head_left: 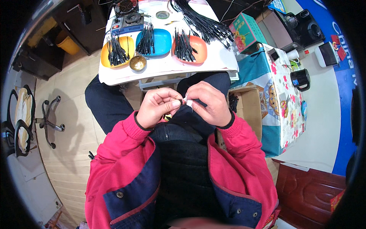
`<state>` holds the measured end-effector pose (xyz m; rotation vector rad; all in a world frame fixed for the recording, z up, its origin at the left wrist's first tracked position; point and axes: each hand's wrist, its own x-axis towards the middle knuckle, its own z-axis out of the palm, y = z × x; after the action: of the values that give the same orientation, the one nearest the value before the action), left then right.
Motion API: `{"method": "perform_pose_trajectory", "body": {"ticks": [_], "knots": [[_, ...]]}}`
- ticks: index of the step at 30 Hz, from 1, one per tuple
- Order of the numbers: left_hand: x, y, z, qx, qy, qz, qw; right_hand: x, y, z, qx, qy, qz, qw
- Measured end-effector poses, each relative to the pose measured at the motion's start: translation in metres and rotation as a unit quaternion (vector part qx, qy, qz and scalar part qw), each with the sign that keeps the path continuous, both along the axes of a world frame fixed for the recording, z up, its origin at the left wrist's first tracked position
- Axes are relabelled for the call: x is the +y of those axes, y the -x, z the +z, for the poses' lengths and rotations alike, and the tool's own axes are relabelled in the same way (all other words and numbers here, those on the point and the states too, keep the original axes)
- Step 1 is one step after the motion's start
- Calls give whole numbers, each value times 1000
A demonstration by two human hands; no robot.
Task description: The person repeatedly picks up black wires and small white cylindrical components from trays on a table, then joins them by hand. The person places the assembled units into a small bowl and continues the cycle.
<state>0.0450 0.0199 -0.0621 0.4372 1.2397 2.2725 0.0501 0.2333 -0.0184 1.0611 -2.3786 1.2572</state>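
Above my lap, my left hand (158, 108) and my right hand (209, 102) meet with fingertips almost touching. My left thumb and fingers pinch a small dark piece (182, 102), too small to name surely. A small white piece (189, 103) with a thin pale strand is pinched in my right fingers, right against the dark one. On the white table in front, short black cables with light tips lie in a yellow tray (104, 57), a blue tray (163, 42) and an orange tray (203, 53). A round brass-coloured bowl (138, 63) stands at the table's near edge.
A blue gas burner (129, 24) and a bundle of long black cables (202, 21) occupy the far table. To the right are a cardboard box (248, 99), a flowered tablecloth (284, 99) and a black mug (300, 79). A wheeled chair base (49, 118) stands left.
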Motion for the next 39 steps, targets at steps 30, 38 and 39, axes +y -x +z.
{"method": "perform_pose_trajectory", "body": {"ticks": [30,38,39], "knots": [[-5,18,9,530,216,138,809,4,8,-8,-601,269,114,744],[-10,10,5,227,98,66,967,2,-8,7,-33,21,-52,998],[-9,10,4,208,86,58,972,-1,-7,7,22,17,-41,999]]}}
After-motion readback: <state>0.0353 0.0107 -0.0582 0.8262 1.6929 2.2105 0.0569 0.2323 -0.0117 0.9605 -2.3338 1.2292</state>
